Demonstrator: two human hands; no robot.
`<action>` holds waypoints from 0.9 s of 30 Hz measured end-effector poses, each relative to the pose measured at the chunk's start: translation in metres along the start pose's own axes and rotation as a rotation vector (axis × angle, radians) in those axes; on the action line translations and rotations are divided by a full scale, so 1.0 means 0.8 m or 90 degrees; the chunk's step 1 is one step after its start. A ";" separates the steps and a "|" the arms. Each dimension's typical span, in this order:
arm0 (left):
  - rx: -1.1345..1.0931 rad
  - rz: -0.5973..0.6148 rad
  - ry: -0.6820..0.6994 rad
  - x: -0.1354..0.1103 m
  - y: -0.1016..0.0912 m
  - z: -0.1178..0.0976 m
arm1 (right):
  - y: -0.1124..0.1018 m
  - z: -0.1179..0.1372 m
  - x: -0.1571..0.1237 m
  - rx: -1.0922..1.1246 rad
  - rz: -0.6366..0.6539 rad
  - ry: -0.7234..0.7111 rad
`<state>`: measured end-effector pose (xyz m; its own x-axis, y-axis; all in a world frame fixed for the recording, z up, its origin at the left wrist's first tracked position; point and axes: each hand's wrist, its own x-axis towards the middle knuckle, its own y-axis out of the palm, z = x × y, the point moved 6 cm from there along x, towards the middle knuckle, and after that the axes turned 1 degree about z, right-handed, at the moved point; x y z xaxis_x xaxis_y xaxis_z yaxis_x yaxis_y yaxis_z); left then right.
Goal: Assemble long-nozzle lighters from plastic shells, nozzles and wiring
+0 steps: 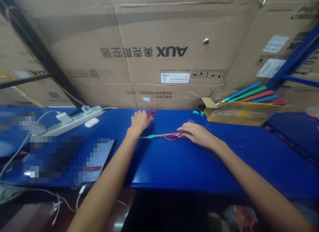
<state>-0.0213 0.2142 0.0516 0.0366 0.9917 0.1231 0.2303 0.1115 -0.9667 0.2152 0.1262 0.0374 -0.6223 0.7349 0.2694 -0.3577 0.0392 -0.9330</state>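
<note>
On the blue table [174,162] my left hand [140,121] rests with fingers curled around a small red piece [152,113] near the back edge. My right hand [195,132] lies palm down, its fingers closed over the red handle end of a thin metal tool [159,136] that has a teal sleeve on its shaft. The tool lies flat on the table between my hands. A few thin metal rods [199,124] lie just behind my right hand.
A cardboard tray [239,112] with blue, green and red handled tools [251,94] stands at the back right. Small teal pieces [198,112] lie beside it. A white power strip [74,119] and a tablet [99,157] sit at the left. Big cardboard boxes [159,52] wall the back.
</note>
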 end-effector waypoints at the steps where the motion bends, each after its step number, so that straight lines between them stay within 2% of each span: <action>1: -0.028 0.010 -0.002 0.007 0.005 0.000 | -0.002 -0.001 -0.001 0.025 -0.002 0.007; 3: -0.060 0.004 0.012 0.015 0.014 -0.003 | -0.007 -0.005 -0.002 0.069 -0.023 0.023; 7: -0.120 -0.030 0.071 0.016 0.020 -0.012 | -0.022 -0.015 -0.003 0.113 -0.131 0.088; 9: -0.222 -0.036 0.153 0.010 0.018 -0.028 | -0.022 -0.016 -0.002 0.152 -0.168 0.121; 12: -0.541 0.021 0.365 -0.014 0.012 -0.069 | -0.015 -0.013 0.003 0.232 -0.211 0.157; 15: -0.672 0.063 0.485 -0.040 0.009 -0.101 | -0.013 -0.006 0.006 0.287 -0.255 0.149; 17: -0.675 0.058 0.513 -0.052 0.008 -0.112 | -0.018 -0.001 0.006 0.295 -0.295 0.136; 20: -0.599 0.053 0.519 -0.061 0.005 -0.114 | -0.031 0.005 0.001 0.267 -0.362 0.118; 22: -0.548 0.065 0.516 -0.065 0.001 -0.111 | -0.035 0.012 0.001 0.246 -0.351 0.086; 25: -0.519 0.087 0.517 -0.070 -0.005 -0.108 | -0.032 0.020 0.003 0.215 -0.286 0.047; 27: -0.524 0.072 0.525 -0.073 -0.011 -0.109 | -0.032 0.021 0.001 0.183 -0.274 0.045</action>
<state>0.0591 0.1494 0.0723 0.6471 0.6180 0.4466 0.7349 -0.3496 -0.5811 0.2121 0.1150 0.0652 -0.3314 0.7375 0.5884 -0.7535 0.1685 -0.6355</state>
